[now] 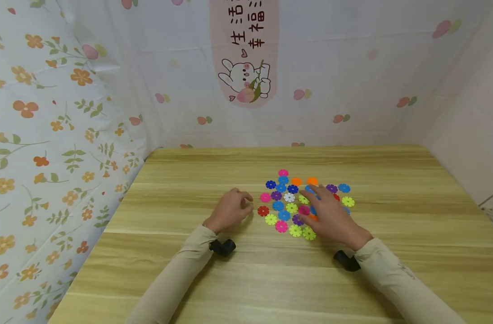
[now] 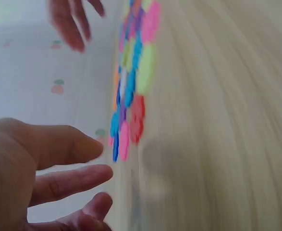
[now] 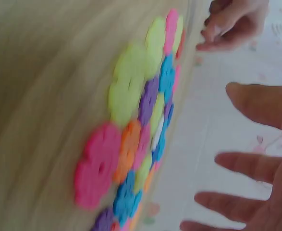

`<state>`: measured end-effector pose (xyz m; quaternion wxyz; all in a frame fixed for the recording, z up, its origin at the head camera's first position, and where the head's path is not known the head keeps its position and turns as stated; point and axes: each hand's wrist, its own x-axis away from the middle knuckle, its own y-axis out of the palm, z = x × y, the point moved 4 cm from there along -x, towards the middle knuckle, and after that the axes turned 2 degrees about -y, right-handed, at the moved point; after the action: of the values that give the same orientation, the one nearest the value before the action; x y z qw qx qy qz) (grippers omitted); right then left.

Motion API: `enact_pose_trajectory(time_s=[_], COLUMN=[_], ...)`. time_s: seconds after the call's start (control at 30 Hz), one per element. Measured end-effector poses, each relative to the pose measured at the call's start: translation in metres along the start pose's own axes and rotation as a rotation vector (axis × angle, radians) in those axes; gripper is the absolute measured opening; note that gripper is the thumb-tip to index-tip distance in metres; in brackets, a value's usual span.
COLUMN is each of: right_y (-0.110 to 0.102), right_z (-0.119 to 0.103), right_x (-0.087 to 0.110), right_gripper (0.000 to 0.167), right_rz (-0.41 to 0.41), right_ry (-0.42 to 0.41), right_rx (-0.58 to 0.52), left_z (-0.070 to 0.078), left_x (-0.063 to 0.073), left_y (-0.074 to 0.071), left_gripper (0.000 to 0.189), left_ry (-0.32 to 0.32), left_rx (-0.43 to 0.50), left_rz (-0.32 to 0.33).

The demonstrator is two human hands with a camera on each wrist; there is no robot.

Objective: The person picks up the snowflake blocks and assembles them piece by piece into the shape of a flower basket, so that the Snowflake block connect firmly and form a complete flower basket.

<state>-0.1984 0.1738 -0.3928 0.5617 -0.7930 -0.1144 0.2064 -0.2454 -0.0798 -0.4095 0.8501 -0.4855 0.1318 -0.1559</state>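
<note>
Many flat, notched plastic discs, like snowflake building pieces, lie spread in one layer on the wooden table. Among them are a white disc (image 1: 289, 197), a red disc (image 1: 263, 211), a dark blue disc (image 1: 270, 184) and a pink disc (image 3: 98, 166). My right hand (image 1: 331, 218) hovers over the right part of the spread, fingers apart, and hides some discs. In the right wrist view nothing is in its fingers. Left of the spread, nearest the red disc, my left hand (image 1: 230, 210) hangs above the table with loosely bent fingers, holding nothing.
The wooden table (image 1: 169, 279) reaches back to a white cloth (image 1: 343, 67) with a printed rabbit. A floral cloth (image 1: 60, 157) hangs along the left side. Each wrist wears a black camera mount, one on the left wrist (image 1: 223, 247).
</note>
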Motion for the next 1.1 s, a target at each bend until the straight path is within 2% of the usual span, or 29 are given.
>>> enact_pose_trajectory(time_s=[0.1, 0.2, 0.3, 0.4, 0.5, 0.63, 0.8, 1.1], right_y=[0.006, 0.011, 0.015, 0.017, 0.019, 0.024, 0.028, 0.031], right_z=[-0.008, -0.016, -0.022, -0.027, -0.032, -0.039, -0.043, -0.045], right_x=[-0.002, -0.005, -0.008, -0.012, -0.016, -0.020, -0.023, -0.026], right_gripper=[0.059, 0.053, 0.040, 0.026, 0.020, 0.023, 0.024, 0.019], right_rz=[-0.037, -0.070, -0.084, -0.074, -0.065, -0.079, -0.081, -0.056], right_ry=[-0.038, -0.071, -0.125, -0.181, -0.211, -0.205, -0.187, -0.178], right_rx=[-0.057, -0.089, -0.083, -0.046, 0.015, 0.062, 0.072, 0.075], left_z=[0.002, 0.001, 0.000, 0.001, 0.002, 0.002, 0.004, 0.008], left_x=[-0.006, -0.010, -0.014, -0.017, -0.020, -0.020, -0.020, -0.022], left_y=[0.003, 0.007, 0.012, 0.016, 0.018, 0.019, 0.020, 0.020], left_gripper=[0.017, 0.016, 0.020, 0.022, 0.024, 0.025, 0.023, 0.020], left_ry=[-0.010, -0.064, -0.125, -0.150, -0.152, -0.144, -0.111, -0.106], left_rx=[0.091, 0.185, 0.273, 0.320, 0.316, 0.282, 0.225, 0.178], left_rz=[-0.046, -0.112, -0.162, -0.179, -0.177, -0.165, -0.147, -0.153])
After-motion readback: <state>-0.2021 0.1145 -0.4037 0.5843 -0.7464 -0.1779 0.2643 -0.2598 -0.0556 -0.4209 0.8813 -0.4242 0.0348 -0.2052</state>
